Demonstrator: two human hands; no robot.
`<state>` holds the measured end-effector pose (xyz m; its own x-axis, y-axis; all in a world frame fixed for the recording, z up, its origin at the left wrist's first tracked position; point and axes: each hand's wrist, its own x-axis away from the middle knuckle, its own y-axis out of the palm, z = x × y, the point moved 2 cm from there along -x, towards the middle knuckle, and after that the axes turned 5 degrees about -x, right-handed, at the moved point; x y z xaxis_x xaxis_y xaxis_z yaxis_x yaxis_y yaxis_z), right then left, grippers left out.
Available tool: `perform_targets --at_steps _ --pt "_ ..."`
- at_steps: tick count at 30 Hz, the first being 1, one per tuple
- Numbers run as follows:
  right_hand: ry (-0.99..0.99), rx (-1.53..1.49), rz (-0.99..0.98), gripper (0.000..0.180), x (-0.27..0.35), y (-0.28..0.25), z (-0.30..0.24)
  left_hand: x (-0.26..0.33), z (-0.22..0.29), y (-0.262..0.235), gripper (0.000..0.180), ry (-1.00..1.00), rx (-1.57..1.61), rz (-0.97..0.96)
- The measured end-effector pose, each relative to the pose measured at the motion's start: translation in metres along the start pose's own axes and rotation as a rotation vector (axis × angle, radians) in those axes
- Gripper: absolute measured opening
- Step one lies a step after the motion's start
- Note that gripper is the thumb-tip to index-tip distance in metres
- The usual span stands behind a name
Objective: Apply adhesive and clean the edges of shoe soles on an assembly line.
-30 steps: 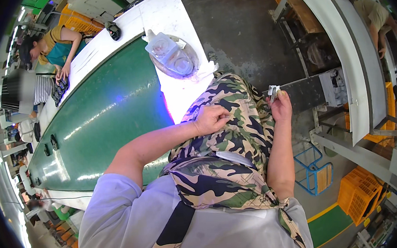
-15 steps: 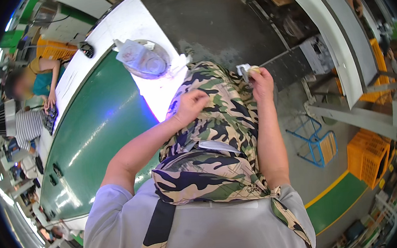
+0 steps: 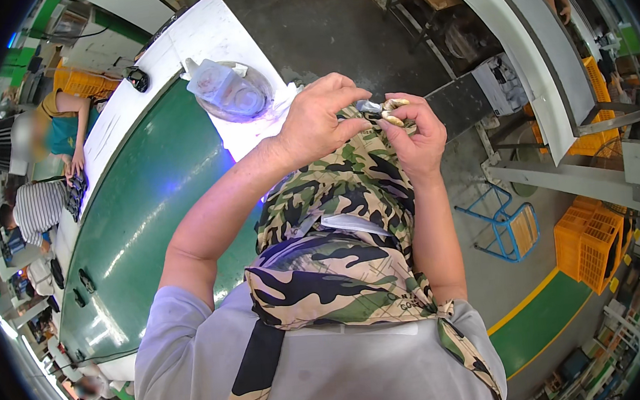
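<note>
My right hand [image 3: 418, 133] is raised above the camouflage apron [image 3: 327, 192], thumb and fingers pinched on a small crumpled pale wad [image 3: 369, 106], whitish-grey. Cream-coloured coverings or pieces [image 3: 395, 104] show at those fingertips; which of the two I cannot tell. Close by on the left, my left hand [image 3: 319, 119] has its thumb and forefinger apart, with the wad's end near the gap. Whether they touch it is unclear. Left of my hands, a translucent bluish plastic jug [image 3: 224, 83] lies in a round dish [image 3: 266, 84] on the white bench [image 3: 172, 42].
White crumpled paper or cloth [image 3: 282, 101] lies at the bench edge. A green surface [image 3: 148, 213] curves along my left, with people beyond. At right are a blue-framed stool [image 3: 514, 226], orange crates [image 3: 586, 243] and a white-edged table [image 3: 527, 56].
My left hand has risen from the apron to beside my right hand, its thumb and forefinger spreading. The right hand has shifted slightly, bringing the wad towards the left hand.
</note>
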<state>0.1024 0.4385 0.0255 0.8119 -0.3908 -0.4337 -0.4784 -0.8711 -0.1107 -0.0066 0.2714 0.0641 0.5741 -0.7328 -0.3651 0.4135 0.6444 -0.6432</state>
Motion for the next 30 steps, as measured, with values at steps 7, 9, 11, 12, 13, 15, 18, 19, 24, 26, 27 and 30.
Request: perform_targets --at_steps 7,9,11,12,13,15,18,19,24,26,27,30 --pt "-0.151 0.122 -0.026 0.021 -0.003 0.010 -0.022 0.000 0.007 -0.011 0.029 0.144 -0.120 0.016" --pt "-0.178 0.184 -0.049 0.021 -0.003 0.012 -0.027 -0.001 0.005 -0.012 0.029 0.172 -0.133 0.005" --pt "-0.185 0.201 -0.061 0.021 -0.003 0.014 -0.029 -0.002 0.003 -0.012 0.023 0.234 -0.205 -0.031" --pt "-0.190 0.219 -0.071 0.020 -0.003 0.014 -0.030 -0.003 0.003 -0.012 0.023 0.235 -0.205 -0.032" --pt "-0.190 0.218 -0.071 0.020 -0.004 0.015 -0.031 -0.004 0.004 -0.013 0.020 0.258 -0.228 -0.045" --pt "-0.196 0.255 -0.078 0.020 -0.006 0.018 -0.034 -0.007 0.004 -0.015 0.017 0.278 -0.257 -0.059" --pt "-0.145 0.266 -0.093 0.020 -0.009 0.020 -0.037 -0.011 -0.001 -0.018 0.014 0.345 -0.277 -0.102" --pt "-0.148 0.257 -0.095 0.020 -0.010 0.022 -0.038 -0.013 -0.003 -0.017 0.012 0.339 -0.276 -0.133" --pt "-0.122 0.284 -0.133 0.020 -0.021 0.031 -0.032 -0.015 -0.016 -0.021 0.011 0.328 -0.331 -0.195" --pt "-0.148 0.272 -0.138 0.020 -0.028 0.036 -0.030 -0.015 -0.023 -0.025 0.011 0.306 -0.318 -0.205" --pt "-0.176 0.266 -0.140 0.020 -0.031 0.038 -0.029 -0.015 -0.026 -0.028 0.011 0.288 -0.301 -0.213" --pt "-0.105 0.243 -0.169 0.021 -0.038 0.047 -0.022 -0.016 -0.038 -0.032 0.010 0.257 -0.299 -0.237"
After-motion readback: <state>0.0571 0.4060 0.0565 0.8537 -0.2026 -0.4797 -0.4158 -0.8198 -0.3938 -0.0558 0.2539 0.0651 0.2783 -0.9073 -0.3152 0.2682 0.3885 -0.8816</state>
